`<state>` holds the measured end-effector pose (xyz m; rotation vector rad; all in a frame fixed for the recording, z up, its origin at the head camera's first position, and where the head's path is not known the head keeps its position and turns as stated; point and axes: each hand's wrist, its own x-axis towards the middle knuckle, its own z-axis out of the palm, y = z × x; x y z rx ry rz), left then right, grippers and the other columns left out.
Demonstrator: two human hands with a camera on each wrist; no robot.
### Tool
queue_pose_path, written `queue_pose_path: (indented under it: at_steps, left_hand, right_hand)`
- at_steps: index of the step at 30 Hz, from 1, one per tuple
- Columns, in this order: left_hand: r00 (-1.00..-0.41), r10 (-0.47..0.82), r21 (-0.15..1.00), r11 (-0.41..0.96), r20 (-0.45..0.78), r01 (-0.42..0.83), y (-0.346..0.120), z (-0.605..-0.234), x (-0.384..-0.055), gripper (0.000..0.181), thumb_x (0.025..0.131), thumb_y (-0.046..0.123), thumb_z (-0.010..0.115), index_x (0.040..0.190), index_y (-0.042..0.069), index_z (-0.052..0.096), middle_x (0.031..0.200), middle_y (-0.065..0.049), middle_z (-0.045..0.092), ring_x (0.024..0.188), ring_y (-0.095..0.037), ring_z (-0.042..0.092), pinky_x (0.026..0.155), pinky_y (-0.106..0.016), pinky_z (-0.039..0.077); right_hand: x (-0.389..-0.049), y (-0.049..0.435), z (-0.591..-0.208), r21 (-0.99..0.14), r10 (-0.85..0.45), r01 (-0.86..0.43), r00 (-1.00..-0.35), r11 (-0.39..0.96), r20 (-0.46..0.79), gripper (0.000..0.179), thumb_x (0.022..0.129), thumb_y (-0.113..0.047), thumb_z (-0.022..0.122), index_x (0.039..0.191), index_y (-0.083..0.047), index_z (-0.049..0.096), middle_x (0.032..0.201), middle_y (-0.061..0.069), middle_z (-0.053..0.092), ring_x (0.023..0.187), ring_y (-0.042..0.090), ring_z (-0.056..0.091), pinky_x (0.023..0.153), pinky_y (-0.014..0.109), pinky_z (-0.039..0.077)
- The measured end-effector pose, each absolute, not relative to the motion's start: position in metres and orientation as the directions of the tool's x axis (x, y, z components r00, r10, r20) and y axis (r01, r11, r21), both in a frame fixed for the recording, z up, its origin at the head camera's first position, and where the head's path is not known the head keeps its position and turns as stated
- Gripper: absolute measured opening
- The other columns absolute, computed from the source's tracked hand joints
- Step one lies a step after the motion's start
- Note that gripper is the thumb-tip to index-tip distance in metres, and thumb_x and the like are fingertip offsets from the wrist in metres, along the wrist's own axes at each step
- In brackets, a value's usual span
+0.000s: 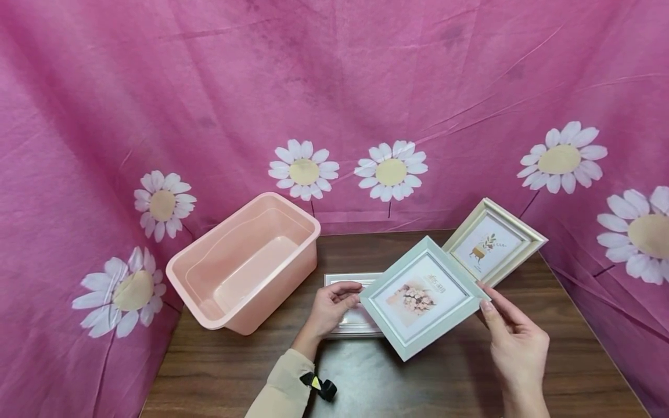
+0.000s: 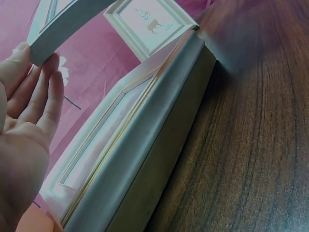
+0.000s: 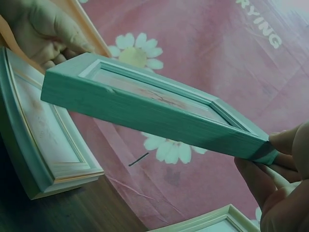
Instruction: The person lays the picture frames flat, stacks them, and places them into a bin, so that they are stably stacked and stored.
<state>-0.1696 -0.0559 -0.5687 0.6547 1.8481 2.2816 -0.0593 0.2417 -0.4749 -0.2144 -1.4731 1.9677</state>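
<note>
A pale mint-green picture frame (image 1: 425,299) with a flower-bouquet print is held up between both hands, tilted with its picture facing up. My left hand (image 1: 325,316) pinches its left corner, thumb on top and fingers beneath. At the opposite corner, my right hand (image 1: 520,348) grips it between thumb and fingers, as the right wrist view also shows. Below the left hand a white frame (image 2: 140,140) with thin gold lines lies on the table, partly covered by the mint frame in the head view. Behind it to the right is a cream frame (image 1: 522,252) with a gold plant print.
A pink plastic tub (image 1: 279,287) stands at the left on the dark wooden table (image 1: 219,371), with nothing visible inside. A pink cloth (image 1: 334,75) with large daisies hangs behind and along both sides. A black strap (image 1: 325,388) is on the left sleeve.
</note>
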Motion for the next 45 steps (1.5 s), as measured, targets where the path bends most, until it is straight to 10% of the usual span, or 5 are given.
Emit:
queue_pose_path:
  at_steps: [6,10,21,30,45]
  left_hand:
    - [-0.942,0.248,0.942,-0.302,0.226,0.146,-0.059,-0.569,-0.168,0.034,0.098,-0.006,0.073,0.119,-0.03,0.062,0.104,0.006,0.081,0.091,-0.004,0.077,0.082,-0.037,0.068]
    - [-0.959,0.154,0.941,-0.283,0.237,0.187,-0.059,-0.568,-0.166,0.031,0.096,-0.007,0.074,0.115,-0.028,0.065,0.1,0.015,0.08,0.091,-0.001,0.076,0.08,-0.02,0.064]
    - [-0.956,0.002,0.906,-0.32,0.293,0.277,-0.055,-0.573,-0.168,0.023,0.094,-0.013,0.071,0.108,-0.031,0.064,0.098,0.011,0.082,0.088,0.0,0.075,0.078,-0.016,0.062]
    - [-0.933,-0.127,0.918,-0.175,0.338,0.356,-0.055,-0.572,-0.17,0.013,0.093,-0.01,0.075,0.103,-0.019,0.076,0.103,-0.037,0.075,0.09,0.0,0.077,0.077,-0.019,0.063]
    - [-0.947,-0.131,0.945,-0.11,0.294,0.309,-0.065,-0.567,-0.17,0.016,0.095,-0.005,0.076,0.109,-0.013,0.079,0.11,-0.033,0.077,0.101,0.001,0.076,0.087,-0.016,0.061]
  right_hand:
    - [-0.057,0.238,-0.481,-0.908,0.531,-0.396,-0.803,-0.134,0.272,0.03,0.101,0.015,0.06,0.129,0.025,0.063,0.118,0.01,0.082,0.103,0.01,0.081,0.085,0.022,0.061]
    - [-0.058,0.236,-0.484,-0.918,0.525,-0.379,-0.809,-0.118,0.266,0.028,0.101,0.015,0.061,0.127,0.025,0.064,0.118,0.009,0.082,0.103,0.01,0.08,0.085,0.022,0.061]
    - [-0.058,0.235,-0.491,-0.953,0.471,-0.28,-0.83,0.114,0.3,0.027,0.101,0.013,0.063,0.126,0.018,0.07,0.121,-0.005,0.082,0.106,0.001,0.078,0.087,0.018,0.06]
    - [-0.056,0.229,-0.502,-0.935,0.455,-0.237,-0.824,0.265,0.338,0.026,0.099,0.014,0.065,0.123,0.013,0.074,0.121,-0.012,0.08,0.106,-0.004,0.076,0.086,0.012,0.059]
    - [-0.055,0.215,-0.516,-0.914,0.458,-0.241,-0.805,0.328,0.376,0.025,0.094,0.018,0.069,0.118,0.013,0.077,0.114,-0.023,0.078,0.102,-0.007,0.076,0.083,0.008,0.058]
